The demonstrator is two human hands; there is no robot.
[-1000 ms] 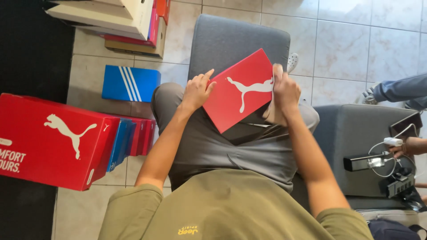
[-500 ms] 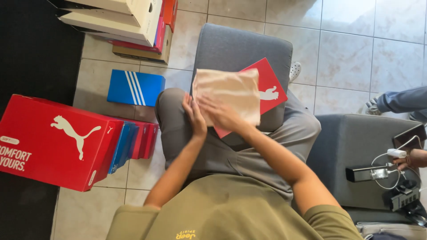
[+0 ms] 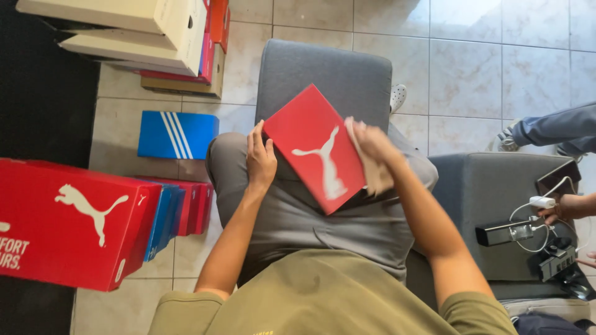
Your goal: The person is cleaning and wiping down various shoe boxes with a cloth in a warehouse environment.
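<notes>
While my left hand (image 3: 261, 156) clamps the edge of the flat red cardboard shoebox lid (image 3: 315, 149) to steady it, tilted on my lap, my right hand (image 3: 371, 144) is closed on a beige cloth (image 3: 376, 175), pressed against the lid's right edge.

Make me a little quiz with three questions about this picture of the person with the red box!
1. True or false: the left hand holds the red box by its edge.
2. What is in the right hand? A) beige cloth B) phone C) shoe
3. What colour is the striped box on the floor?

Key: 1 true. 2 A, the cloth is against the red box. 3 blue.
</notes>
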